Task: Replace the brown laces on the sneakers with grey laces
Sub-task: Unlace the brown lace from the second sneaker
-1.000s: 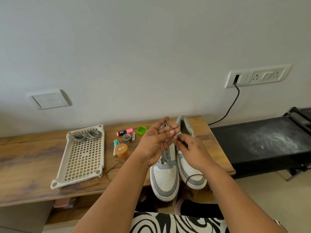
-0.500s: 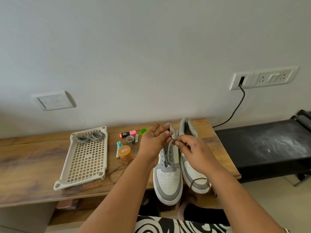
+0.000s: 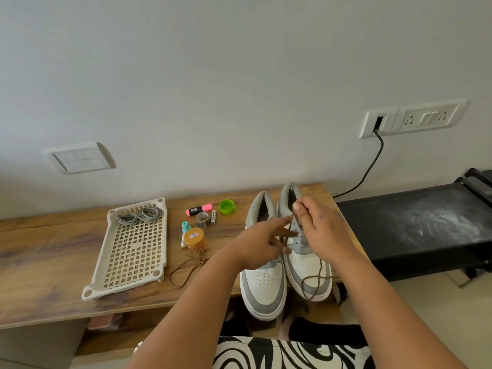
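Note:
Two white and grey sneakers stand side by side at the wooden table's front right, the left sneaker [image 3: 262, 286] and the right sneaker [image 3: 308, 265]. My right hand [image 3: 318, 230] pinches a brown lace [image 3: 310, 284] above the right sneaker's eyelets; the lace runs down and loops over its toe. My left hand [image 3: 262, 245] lies over the left sneaker with fingers stretched toward the lace, touching it. A second brown lace [image 3: 190, 263] lies loose on the table. Two coiled grey laces [image 3: 139, 215] rest in the far end of a white perforated tray [image 3: 106, 283].
Between tray and sneakers sit a pink highlighter [image 3: 199, 209], a green cap [image 3: 227, 206], a tape roll [image 3: 202, 219], a battery [image 3: 213, 217], a teal-capped tube [image 3: 185, 228] and an orange jar [image 3: 195, 237]. A black treadmill [image 3: 415, 225] stands right of the table [image 3: 40, 262], its cable [image 3: 370, 169] plugged into the wall.
My right hand has pulled the brown lace up and back from the right sneaker. My left hand has lowered and stretched its fingers out over the left sneaker.

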The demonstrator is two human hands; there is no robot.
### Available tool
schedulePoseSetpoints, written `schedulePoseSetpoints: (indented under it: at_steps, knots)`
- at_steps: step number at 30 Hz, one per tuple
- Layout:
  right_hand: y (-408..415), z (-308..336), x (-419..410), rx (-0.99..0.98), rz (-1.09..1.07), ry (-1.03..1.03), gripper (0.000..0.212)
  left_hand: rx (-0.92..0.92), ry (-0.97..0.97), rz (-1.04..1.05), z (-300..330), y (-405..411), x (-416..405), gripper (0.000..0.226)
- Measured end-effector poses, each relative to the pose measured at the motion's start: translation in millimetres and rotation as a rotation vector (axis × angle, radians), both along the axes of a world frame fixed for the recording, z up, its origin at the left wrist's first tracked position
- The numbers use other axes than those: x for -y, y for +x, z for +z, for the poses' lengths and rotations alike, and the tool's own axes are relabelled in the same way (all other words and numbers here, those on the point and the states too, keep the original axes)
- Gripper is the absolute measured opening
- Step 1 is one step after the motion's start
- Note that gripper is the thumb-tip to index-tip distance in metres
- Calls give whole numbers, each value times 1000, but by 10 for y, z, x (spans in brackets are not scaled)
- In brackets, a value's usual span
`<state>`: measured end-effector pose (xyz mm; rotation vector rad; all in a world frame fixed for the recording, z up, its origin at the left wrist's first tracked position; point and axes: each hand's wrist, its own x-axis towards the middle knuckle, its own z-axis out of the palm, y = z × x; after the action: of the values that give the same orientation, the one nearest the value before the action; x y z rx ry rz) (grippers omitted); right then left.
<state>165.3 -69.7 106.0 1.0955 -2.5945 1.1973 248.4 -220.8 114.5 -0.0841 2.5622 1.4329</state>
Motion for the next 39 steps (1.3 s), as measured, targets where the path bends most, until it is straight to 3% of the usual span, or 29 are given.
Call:
schedulePoseSetpoints:
  at_steps: [5, 16, 21, 26, 29, 31, 34, 39]
  knots:
    - [-20, 10, -42, 87, -63, -70, 23, 73, 360, -84, 109, 56, -14, 65]
    - [-64, -5, 3, 381, -51, -229, 30, 39, 785, -206, 97, 65, 201, 60]
    - [-15, -73, 73, 425, 10, -207, 19, -79, 998, 14, 92, 40, 182, 56]
    - [111, -72, 193, 283, 96, -94, 13, -217, 1052, 296, 75, -24, 166, 57]
    - [154, -83, 216, 231, 132, -22, 17, -261, 977, 415, 88, -28, 158, 58]
    - [162, -81, 208, 184, 135, 6, 20, -285, 760, 458, 71, -24, 171, 65]
    - [148, -78, 185, 112, 137, 72, 22, -287, 360, 399, 22, -10, 202, 75]
    - [71, -78, 120, 71, 93, 123, 21, -258, 130, 297, 37, 1, 261, 77]
